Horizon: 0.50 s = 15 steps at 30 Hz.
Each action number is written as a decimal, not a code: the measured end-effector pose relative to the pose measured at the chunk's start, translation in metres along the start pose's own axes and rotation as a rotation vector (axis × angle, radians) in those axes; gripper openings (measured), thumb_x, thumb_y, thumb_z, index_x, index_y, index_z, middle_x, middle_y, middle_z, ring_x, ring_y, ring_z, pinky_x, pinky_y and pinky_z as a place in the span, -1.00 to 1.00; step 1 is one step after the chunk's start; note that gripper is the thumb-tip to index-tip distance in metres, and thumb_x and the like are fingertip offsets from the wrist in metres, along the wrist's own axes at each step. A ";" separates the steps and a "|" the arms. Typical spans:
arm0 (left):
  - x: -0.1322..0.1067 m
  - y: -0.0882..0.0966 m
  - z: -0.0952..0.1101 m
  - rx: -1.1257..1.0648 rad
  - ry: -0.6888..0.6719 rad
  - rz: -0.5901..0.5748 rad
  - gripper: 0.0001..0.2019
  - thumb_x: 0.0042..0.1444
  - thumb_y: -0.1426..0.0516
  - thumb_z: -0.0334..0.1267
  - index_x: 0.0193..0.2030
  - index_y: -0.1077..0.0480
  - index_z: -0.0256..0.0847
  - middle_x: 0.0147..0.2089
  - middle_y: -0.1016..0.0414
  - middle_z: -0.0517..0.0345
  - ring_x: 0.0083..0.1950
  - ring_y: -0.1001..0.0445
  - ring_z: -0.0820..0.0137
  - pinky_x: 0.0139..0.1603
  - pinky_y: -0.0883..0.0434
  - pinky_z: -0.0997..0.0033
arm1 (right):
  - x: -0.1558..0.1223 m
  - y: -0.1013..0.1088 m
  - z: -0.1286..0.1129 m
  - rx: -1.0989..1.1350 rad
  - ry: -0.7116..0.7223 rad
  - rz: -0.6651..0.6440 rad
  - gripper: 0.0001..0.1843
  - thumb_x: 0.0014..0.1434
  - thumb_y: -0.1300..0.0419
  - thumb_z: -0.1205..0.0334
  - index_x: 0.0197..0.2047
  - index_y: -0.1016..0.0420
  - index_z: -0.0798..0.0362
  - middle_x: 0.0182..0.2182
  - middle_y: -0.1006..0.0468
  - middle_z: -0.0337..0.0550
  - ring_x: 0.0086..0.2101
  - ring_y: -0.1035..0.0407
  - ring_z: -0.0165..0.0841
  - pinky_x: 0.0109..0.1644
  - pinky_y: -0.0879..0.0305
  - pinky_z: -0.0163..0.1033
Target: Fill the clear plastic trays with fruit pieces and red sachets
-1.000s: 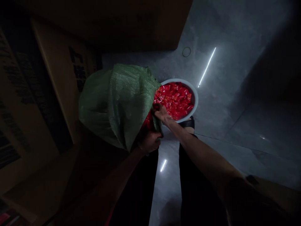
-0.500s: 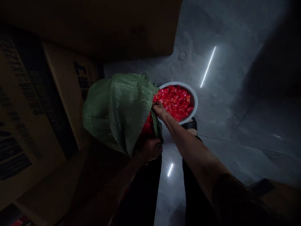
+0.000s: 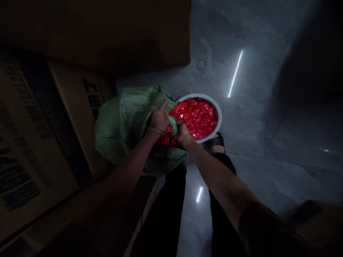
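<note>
A green woven sack (image 3: pixel 120 125) lies against cardboard boxes, its mouth turned toward a white bowl (image 3: pixel 217 113) on the floor. The bowl is heaped with small red packets (image 3: pixel 197 116), and more red packets show in the sack's mouth. My left hand (image 3: pixel 160 117) grips the upper edge of the sack's mouth, a bangle on its wrist. My right hand (image 3: pixel 183 134) is closed on the lower edge of the mouth, right beside the bowl's near rim. The scene is dim.
Large printed cardboard boxes (image 3: pixel 34 135) stand on the left, and another box (image 3: pixel 112 32) rises behind the sack. The grey tiled floor (image 3: pixel 262 117) stretches to the right with light streaks. A small ring (image 3: pixel 201 64) lies on the floor. My sandalled foot (image 3: pixel 215 141) is under the bowl's edge.
My left hand moved from the sack's lower edge up to the top of its mouth. The sack has sunk lower and flatter. My right hand shifted slightly down along the mouth.
</note>
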State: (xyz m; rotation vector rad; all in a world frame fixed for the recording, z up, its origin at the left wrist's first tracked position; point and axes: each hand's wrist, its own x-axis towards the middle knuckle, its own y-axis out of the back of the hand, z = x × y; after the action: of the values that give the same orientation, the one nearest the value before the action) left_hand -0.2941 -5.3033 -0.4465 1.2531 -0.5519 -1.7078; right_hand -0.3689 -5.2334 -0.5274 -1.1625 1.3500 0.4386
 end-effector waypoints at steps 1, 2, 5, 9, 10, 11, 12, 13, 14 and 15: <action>0.005 0.001 -0.001 0.018 -0.005 -0.013 -0.53 0.06 0.06 -0.51 0.16 -0.22 -0.36 -0.01 -0.45 -0.06 0.02 -0.41 0.30 0.09 -0.28 0.31 | -0.005 0.001 -0.002 0.054 -0.023 -0.045 -0.68 0.08 0.03 -0.03 -0.40 -0.36 0.03 -0.60 -0.43 -0.20 -0.52 -0.35 -0.31 -0.43 -0.35 -0.21; 0.008 0.001 -0.001 0.031 -0.014 -0.031 -0.52 0.06 0.04 -0.50 0.18 -0.21 -0.35 0.01 -0.44 -0.07 0.03 -0.41 0.29 0.10 -0.28 0.30 | -0.010 0.002 -0.004 0.114 -0.049 -0.093 -0.63 0.10 0.04 -0.07 -0.35 -0.39 0.03 -0.56 -0.47 -0.18 -0.48 -0.38 -0.30 -0.39 -0.37 -0.20; 0.015 -0.001 -0.002 0.093 -0.046 -0.074 -0.45 0.00 -0.09 -0.42 0.19 -0.17 -0.34 0.07 -0.39 -0.12 0.12 -0.33 0.18 0.14 -0.23 0.22 | -0.021 0.003 -0.003 0.255 -0.118 -0.157 -0.74 0.07 -0.08 0.05 -0.29 -0.42 0.04 -0.52 -0.52 -0.19 -0.43 -0.42 -0.30 -0.31 -0.39 -0.19; 0.028 -0.004 -0.003 0.232 -0.041 -0.074 -0.60 -0.08 -0.10 -0.49 -0.03 -0.34 -0.30 -0.08 -0.46 -0.15 0.04 -0.36 0.10 0.09 -0.25 0.13 | -0.030 0.006 0.006 0.228 -0.054 -0.081 -0.85 -0.07 -0.20 0.30 -0.33 -0.42 0.02 -0.50 -0.55 -0.24 -0.40 -0.43 -0.32 -0.26 -0.40 -0.20; 0.032 -0.004 -0.003 0.246 -0.034 -0.079 -0.69 -0.07 -0.08 -0.51 -0.14 -0.39 -0.30 -0.15 -0.48 -0.14 -0.02 -0.40 0.12 0.04 -0.27 0.15 | -0.033 0.007 0.008 0.209 -0.028 -0.082 -0.84 -0.08 -0.22 0.29 -0.33 -0.43 0.02 -0.49 -0.55 -0.24 -0.39 -0.43 -0.32 -0.26 -0.40 -0.20; 0.036 -0.004 -0.003 0.245 -0.024 -0.086 -0.76 -0.07 -0.05 -0.53 -0.24 -0.41 -0.31 -0.22 -0.48 -0.12 -0.09 -0.43 0.13 -0.01 -0.30 0.17 | -0.036 0.008 0.010 0.190 -0.004 -0.089 -0.83 -0.08 -0.22 0.27 -0.33 -0.43 0.01 -0.47 -0.56 -0.24 -0.38 -0.44 -0.31 -0.26 -0.40 -0.19; 0.039 -0.002 -0.003 0.244 -0.013 -0.087 -0.80 -0.07 -0.03 -0.54 -0.32 -0.40 -0.31 -0.28 -0.48 -0.10 -0.14 -0.44 0.16 -0.06 -0.32 0.21 | -0.039 0.009 0.011 0.169 0.016 -0.094 -0.82 -0.08 -0.23 0.24 -0.31 -0.43 0.01 -0.45 -0.56 -0.24 -0.37 -0.44 -0.31 -0.26 -0.40 -0.19; 0.041 0.001 -0.003 0.241 0.001 -0.080 -0.82 -0.06 -0.02 -0.55 -0.36 -0.39 -0.31 -0.31 -0.47 -0.08 -0.18 -0.45 0.18 -0.11 -0.33 0.25 | -0.043 0.011 0.012 0.137 0.032 -0.089 -0.80 -0.07 -0.22 0.21 -0.29 -0.44 0.01 -0.44 -0.56 -0.23 -0.37 -0.44 -0.30 -0.26 -0.41 -0.18; 0.042 0.004 -0.002 0.238 0.014 -0.065 -0.82 -0.06 -0.01 -0.55 -0.38 -0.38 -0.29 -0.34 -0.47 -0.05 -0.20 -0.45 0.20 -0.14 -0.33 0.29 | -0.046 0.012 0.014 0.095 0.040 -0.075 -0.78 -0.06 -0.22 0.17 -0.28 -0.44 0.00 -0.43 -0.56 -0.23 -0.37 -0.44 -0.30 -0.27 -0.41 -0.17; 0.042 0.008 -0.002 0.234 0.029 -0.044 -0.82 -0.05 0.00 -0.55 -0.39 -0.36 -0.27 -0.35 -0.46 -0.02 -0.22 -0.45 0.22 -0.16 -0.32 0.32 | -0.049 0.014 0.016 0.049 0.046 -0.052 -0.77 -0.04 -0.20 0.14 -0.26 -0.44 0.00 -0.42 -0.56 -0.22 -0.37 -0.44 -0.30 -0.29 -0.41 -0.17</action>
State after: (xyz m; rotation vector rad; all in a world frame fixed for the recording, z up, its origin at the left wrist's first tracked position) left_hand -0.2912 -5.3431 -0.4616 1.4613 -0.7282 -1.6948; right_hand -0.3843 -5.1972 -0.4918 -1.1707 1.3597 0.3409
